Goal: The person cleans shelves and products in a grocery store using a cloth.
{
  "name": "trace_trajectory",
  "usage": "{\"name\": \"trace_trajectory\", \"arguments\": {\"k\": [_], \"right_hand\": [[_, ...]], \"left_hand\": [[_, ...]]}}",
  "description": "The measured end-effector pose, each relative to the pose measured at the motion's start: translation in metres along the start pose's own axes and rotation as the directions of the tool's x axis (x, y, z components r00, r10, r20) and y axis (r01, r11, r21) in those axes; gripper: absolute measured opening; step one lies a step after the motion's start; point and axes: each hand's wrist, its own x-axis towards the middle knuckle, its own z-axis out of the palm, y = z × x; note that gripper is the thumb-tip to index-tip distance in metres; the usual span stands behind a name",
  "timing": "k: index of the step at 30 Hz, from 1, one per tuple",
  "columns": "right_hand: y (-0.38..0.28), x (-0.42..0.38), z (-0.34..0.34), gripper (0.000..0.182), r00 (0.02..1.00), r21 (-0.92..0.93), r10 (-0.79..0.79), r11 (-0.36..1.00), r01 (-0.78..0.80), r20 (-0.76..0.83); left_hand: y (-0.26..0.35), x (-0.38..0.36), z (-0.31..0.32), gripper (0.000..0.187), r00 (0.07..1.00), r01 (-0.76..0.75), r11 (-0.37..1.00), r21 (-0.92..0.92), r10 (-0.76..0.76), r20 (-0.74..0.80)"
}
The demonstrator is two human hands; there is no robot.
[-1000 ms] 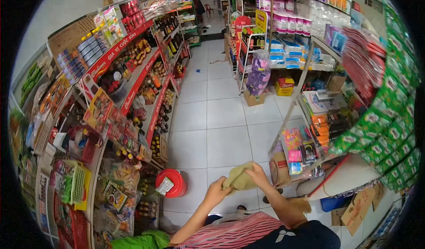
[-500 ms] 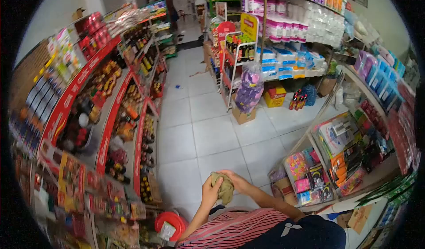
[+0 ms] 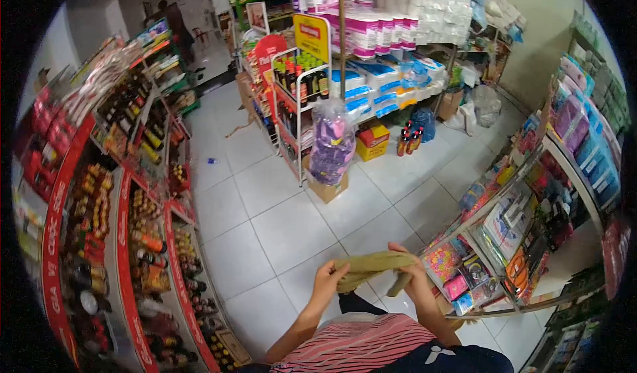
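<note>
Olive-green cloth [image 3: 369,267] stretched between both hands: left hand [image 3: 327,282] clenched on one end, right hand [image 3: 413,273] apparently grasping other, above white tiled floor [image 3: 279,227].

A small grocery shop. Red-edged shelves [image 3: 126,240] along one side are packed with bottles of sauce and oil, and a white wire rack [image 3: 298,101] in the middle holds more bottles under a yellow sign [image 3: 312,34]. Stacked packs of tissue rolls [image 3: 371,31] fill the upper shelving (pink and white wrapping), a display stand [image 3: 511,220] carries small packaged goods, and a white tiled aisle [image 3: 265,200] runs between them.
</note>
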Motion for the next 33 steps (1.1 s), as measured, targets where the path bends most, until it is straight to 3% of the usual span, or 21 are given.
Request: {"name": "trace_trajectory", "arguments": {"k": [2, 4, 6, 7, 8, 9, 10, 12, 13, 14, 16, 18, 19, 20, 22, 23, 25, 28, 29, 32, 33], "right_hand": [[-0.01, 0.038, -0.01, 0.036, 0.999, 0.013, -0.033, 0.999, 0.033, 0.007], [-0.013, 0.088, -0.027, 0.043, 0.997, 0.034, -0.058, 0.998, 0.057, 0.048], [0.0, 0.151, -0.043, 0.036, 0.992, 0.364, 0.04, 0.928, -0.08, 0.118], [-0.001, 0.179, -0.034, 0.035, 0.99, 0.413, 0.138, 0.899, -0.142, 0.039], [-0.007, 0.204, -0.02, 0.033, 0.986, 0.407, 0.167, 0.9, -0.157, 0.011], [-0.015, 0.233, -0.006, 0.031, 0.982, 0.392, 0.188, 0.905, -0.166, -0.019], [-0.015, 0.262, 0.002, 0.03, 0.993, 0.357, 0.118, 0.926, -0.121, 0.03], [-0.02, 0.303, 0.025, 0.03, 0.994, 0.256, 0.024, 0.965, -0.05, 0.103], [-0.031, 0.316, 0.039, 0.03, 0.99, 0.187, -0.014, 0.982, -0.013, 0.139], [-0.033, 0.321, 0.043, 0.03, 0.992, 0.179, -0.002, 0.984, -0.021, 0.127], [-0.041, 0.34, 0.044, 0.024, 0.99, -0.029, 0.068, 0.997, -0.065, 0.125], [-0.043, 0.357, 0.038, 0.028, 0.995, -0.063, -0.031, 0.997, 0.037, 0.091], [-0.045, 0.367, 0.032, 0.032, 0.989, -0.087, -0.127, 0.987, 0.133, 0.072], [-0.052, 0.377, 0.023, 0.032, 0.989, -0.092, -0.142, 0.985, 0.145, 0.04], [-0.069, 0.399, 0.0, 0.037, 0.984, -0.105, -0.168, 0.981, 0.162, -0.057], [-0.073, 0.41, -0.016, 0.037, 0.979, -0.111, -0.181, 0.979, 0.17, -0.091], [-0.084, 0.437, -0.045, 0.04, 0.944, -0.207, -0.32, 0.921, 0.33, 0.08], [-0.098, 0.469, -0.063, 0.038, 0.971, -0.103, -0.23, 0.966, 0.236, 0.061], [-0.095, 0.479, -0.071, 0.034, 0.99, 0.05, -0.137, 0.989, 0.138, -0.01], [-0.106, 0.514, -0.077, 0.033, 0.949, 0.095, -0.286, 0.949, 0.3, -0.132], [-0.118, 0.525, -0.07, 0.036, 0.93, 0.0, -0.272, 0.96, 0.28, -0.247]], "left_hand": [[-0.01, 0.028, 0.014, 0.009, 0.999, 0.046, 0.984, -0.174, -0.049, -0.009], [0.0, 0.057, 0.019, 0.008, 1.0, -0.013, 0.995, -0.103, 0.014, 0.009], [0.028, 0.1, 0.019, 0.008, 0.996, -0.086, 0.996, -0.016, 0.086, 0.006], [0.041, 0.117, 0.015, 0.009, 0.996, -0.084, 0.996, -0.039, 0.083, -0.018], [0.048, 0.13, 0.013, 0.011, 0.996, -0.077, 0.995, -0.069, 0.075, -0.038], [0.033, 0.156, 0.002, 0.026, 0.942, -0.317, 0.947, -0.059, 0.307, -0.135], [0.04, 0.173, 0.002, 0.026, 0.945, -0.308, 0.95, -0.053, 0.298, -0.138], [0.057, 0.206, 0.008, 0.041, 0.73, -0.522, 0.838, 0.161, 0.537, -0.423], [0.063, 0.218, 0.016, 0.041, 0.741, -0.506, 0.849, 0.153, 0.519, -0.426], [0.071, 0.229, 0.025, 0.044, 0.735, -0.536, 0.82, 0.199, 0.57, -0.368], [0.084, 0.26, 0.047, 0.047, 0.729, -0.575, 0.788, 0.219, 0.615, -0.3], [0.09, 0.294, 0.07, 0.055, 0.836, -0.505, 0.834, 0.224, 0.537, -0.111], [0.091, 0.312, 0.082, 0.049, 0.879, -0.462, 0.884, 0.071, 0.467, -0.096], [0.091, 0.334, 0.089, 0.049, 0.887, -0.455, 0.888, 0.062, 0.458, -0.063], [0.091, 0.378, 0.103, 0.036, 0.975, -0.218, 0.975, 0.035, 0.216, 0.043], [0.094, 0.399, 0.117, 0.028, 0.961, -0.275, 0.961, -0.031, 0.275, 0.016], [0.097, 0.447, 0.139, 0.026, 0.953, -0.295, 0.954, -0.061, 0.299, 0.057], [0.117, 0.503, 0.171, 0.022, 0.917, -0.375, 0.922, -0.096, 0.384, 0.107], [0.13, 0.516, 0.184, 0.021, 0.908, -0.367, 0.921, -0.131, 0.386, 0.165], [0.138, 0.559, 0.215, 0.024, 0.876, -0.324, 0.916, -0.237, 0.385, 0.291], [0.139, 0.572, 0.219, 0.026, 0.792, -0.378, 0.883, -0.279, 0.465, 0.396]]}}
